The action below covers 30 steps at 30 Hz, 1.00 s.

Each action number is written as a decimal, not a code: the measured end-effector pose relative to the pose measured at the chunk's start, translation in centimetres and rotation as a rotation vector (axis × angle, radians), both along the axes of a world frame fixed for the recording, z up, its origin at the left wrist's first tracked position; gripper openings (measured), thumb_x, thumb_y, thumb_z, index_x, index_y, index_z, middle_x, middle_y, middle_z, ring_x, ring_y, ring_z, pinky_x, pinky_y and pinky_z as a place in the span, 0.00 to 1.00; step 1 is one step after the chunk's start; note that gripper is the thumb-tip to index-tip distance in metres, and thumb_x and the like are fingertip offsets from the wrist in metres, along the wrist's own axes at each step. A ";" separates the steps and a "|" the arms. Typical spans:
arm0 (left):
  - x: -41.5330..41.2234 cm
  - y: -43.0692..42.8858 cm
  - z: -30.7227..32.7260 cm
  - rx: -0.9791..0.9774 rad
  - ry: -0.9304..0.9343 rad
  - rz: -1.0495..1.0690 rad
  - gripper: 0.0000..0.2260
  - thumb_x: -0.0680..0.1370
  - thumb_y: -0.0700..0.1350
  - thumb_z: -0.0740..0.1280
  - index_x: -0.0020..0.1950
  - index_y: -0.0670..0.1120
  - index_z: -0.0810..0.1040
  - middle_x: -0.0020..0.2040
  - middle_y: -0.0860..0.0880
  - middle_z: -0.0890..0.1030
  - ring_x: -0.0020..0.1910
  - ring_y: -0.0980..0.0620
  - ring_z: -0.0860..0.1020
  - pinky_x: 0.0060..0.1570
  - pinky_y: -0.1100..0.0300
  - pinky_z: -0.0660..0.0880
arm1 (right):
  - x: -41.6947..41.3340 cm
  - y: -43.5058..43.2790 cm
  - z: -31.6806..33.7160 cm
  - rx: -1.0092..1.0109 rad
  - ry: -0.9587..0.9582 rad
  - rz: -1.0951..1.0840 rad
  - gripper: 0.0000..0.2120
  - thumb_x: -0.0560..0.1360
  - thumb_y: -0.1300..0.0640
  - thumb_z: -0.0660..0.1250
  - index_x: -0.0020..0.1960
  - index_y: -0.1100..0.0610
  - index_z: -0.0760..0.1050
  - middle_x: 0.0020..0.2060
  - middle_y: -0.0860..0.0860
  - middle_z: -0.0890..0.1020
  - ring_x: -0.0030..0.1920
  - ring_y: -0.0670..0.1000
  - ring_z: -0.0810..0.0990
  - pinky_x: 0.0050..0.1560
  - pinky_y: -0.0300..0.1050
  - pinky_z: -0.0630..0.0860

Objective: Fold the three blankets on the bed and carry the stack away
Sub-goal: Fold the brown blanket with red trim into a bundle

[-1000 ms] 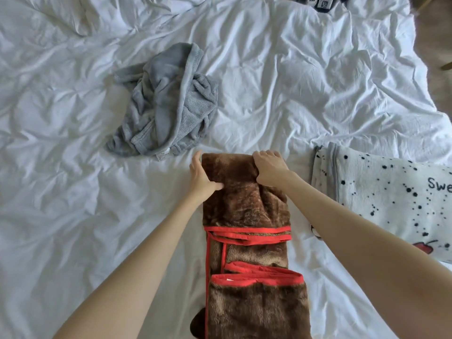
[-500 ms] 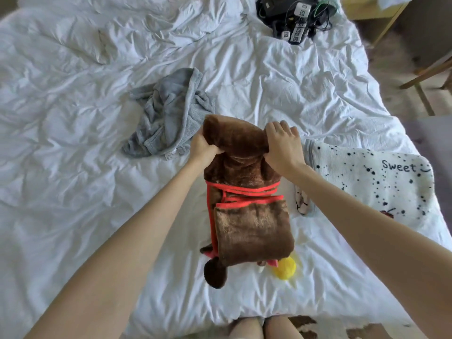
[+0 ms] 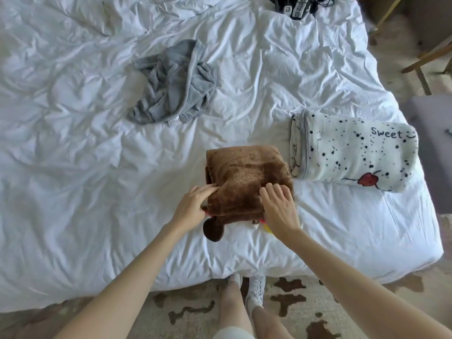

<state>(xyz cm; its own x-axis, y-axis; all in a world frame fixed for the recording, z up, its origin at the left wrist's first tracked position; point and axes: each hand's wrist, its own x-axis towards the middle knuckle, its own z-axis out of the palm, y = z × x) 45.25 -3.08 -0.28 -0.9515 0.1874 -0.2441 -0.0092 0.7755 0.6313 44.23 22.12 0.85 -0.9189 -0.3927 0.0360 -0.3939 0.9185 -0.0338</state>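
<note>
The brown furry blanket (image 3: 247,177) lies folded into a compact block near the bed's front edge, a round brown flap and a bit of yellow peeking from under it. My left hand (image 3: 192,206) grips its near left edge. My right hand (image 3: 278,206) rests on its near right corner with fingers bent onto the fur. The white blanket with black dots and the word "Sweet" (image 3: 352,152) lies folded just to the right. A grey blanket (image 3: 173,84) sits crumpled farther back on the bed.
The white rumpled bed cover (image 3: 73,167) fills most of the view. Black devices with cables (image 3: 300,6) lie at the far edge. Wooden chair legs (image 3: 425,59) and a grey surface (image 3: 437,152) stand to the right. My feet (image 3: 247,289) are on a patterned rug.
Both hands carried the blanket's far end up and toward me, folding it over the near half. The long strip is now a short block and the red trim is hidden.
</note>
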 end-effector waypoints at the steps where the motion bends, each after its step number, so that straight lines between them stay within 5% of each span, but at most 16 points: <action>1: -0.2 0.3 0.6 -0.010 0.027 0.028 0.28 0.69 0.25 0.64 0.65 0.46 0.79 0.65 0.50 0.79 0.63 0.46 0.74 0.59 0.50 0.74 | 0.3 0.0 -0.1 0.009 0.002 0.002 0.09 0.69 0.68 0.62 0.47 0.58 0.71 0.43 0.53 0.73 0.43 0.55 0.71 0.54 0.49 0.67; 4: -2.3 2.0 2.3 -0.038 0.227 0.188 0.22 0.70 0.26 0.59 0.54 0.45 0.83 0.58 0.51 0.82 0.58 0.47 0.78 0.55 0.51 0.75 | 0.6 0.5 -0.5 0.013 0.007 0.042 0.06 0.71 0.66 0.60 0.46 0.58 0.72 0.42 0.53 0.74 0.43 0.55 0.73 0.53 0.49 0.68; 7: -5.7 5.2 2.7 -0.051 0.386 0.164 0.15 0.77 0.36 0.60 0.61 0.45 0.79 0.64 0.49 0.78 0.64 0.49 0.74 0.62 0.49 0.72 | 0.6 0.8 -0.7 0.074 -0.069 0.066 0.09 0.66 0.65 0.67 0.45 0.58 0.74 0.42 0.52 0.75 0.44 0.55 0.74 0.53 0.49 0.70; 10: -7.7 8.4 0.7 -0.243 0.289 0.053 0.21 0.82 0.48 0.55 0.75 0.44 0.66 0.78 0.45 0.62 0.77 0.47 0.60 0.75 0.49 0.58 | 0.5 0.5 -0.6 0.039 -0.151 0.044 0.07 0.62 0.62 0.67 0.40 0.58 0.73 0.38 0.51 0.75 0.42 0.54 0.74 0.50 0.48 0.71; 14: -5.8 9.3 -3.8 -0.361 0.171 0.061 0.26 0.84 0.53 0.49 0.80 0.45 0.53 0.81 0.44 0.51 0.80 0.47 0.50 0.78 0.47 0.48 | -2.0 0.2 -0.3 -0.208 -0.106 -0.152 0.01 0.66 0.61 0.62 0.36 0.57 0.71 0.36 0.51 0.76 0.39 0.54 0.75 0.43 0.46 0.69; 18: -3.9 9.6 -6.1 -0.385 0.215 0.103 0.26 0.83 0.53 0.45 0.80 0.46 0.53 0.81 0.44 0.52 0.80 0.47 0.51 0.77 0.46 0.51 | -6.3 -1.2 -1.1 -0.238 0.047 -0.196 0.11 0.74 0.59 0.57 0.54 0.59 0.73 0.54 0.54 0.75 0.55 0.56 0.73 0.55 0.47 0.69; 21: -3.1 9.1 -8.3 -0.390 0.245 0.134 0.25 0.84 0.53 0.45 0.81 0.48 0.53 0.81 0.45 0.53 0.80 0.48 0.51 0.77 0.46 0.53 | -7.0 -1.2 -4.8 -0.190 -0.125 -0.173 0.21 0.82 0.52 0.52 0.73 0.55 0.64 0.74 0.54 0.65 0.75 0.54 0.60 0.74 0.50 0.57; 30: -2.5 9.6 -14.5 -0.269 0.360 0.153 0.24 0.83 0.54 0.47 0.80 0.51 0.56 0.81 0.48 0.55 0.80 0.51 0.52 0.76 0.45 0.53 | -5.5 1.1 -13.3 -0.329 -0.121 -0.205 0.26 0.81 0.49 0.50 0.78 0.48 0.53 0.78 0.49 0.56 0.78 0.48 0.53 0.76 0.52 0.56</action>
<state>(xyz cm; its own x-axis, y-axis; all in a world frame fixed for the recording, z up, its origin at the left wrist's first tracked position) 42.71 6.49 -14.77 -0.9962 0.0141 0.0855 0.0467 0.9187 0.3922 38.76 23.22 -12.47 -0.9823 -0.1868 0.0157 -0.1790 0.9101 -0.3738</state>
